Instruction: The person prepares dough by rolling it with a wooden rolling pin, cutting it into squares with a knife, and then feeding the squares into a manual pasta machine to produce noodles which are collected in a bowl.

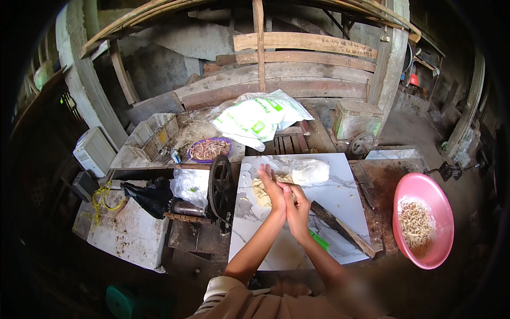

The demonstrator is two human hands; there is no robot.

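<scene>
My left hand is stretched upward over a pale yellow dough mass on a white marble-patterned board. My right hand presses against it palm to palm, fingers bent over it; whatever lies between the palms is hidden. A white floury pile or bag sits at the board's back. A dark wooden bar lies diagonally to the right of my hands, beside a bright green tool.
A pink basin of pale strips stands at the right. A hand-wheel machine is left of the board. Behind are a purple dish of strips, plastic crates and large white sacks. Concrete posts and planks close the back.
</scene>
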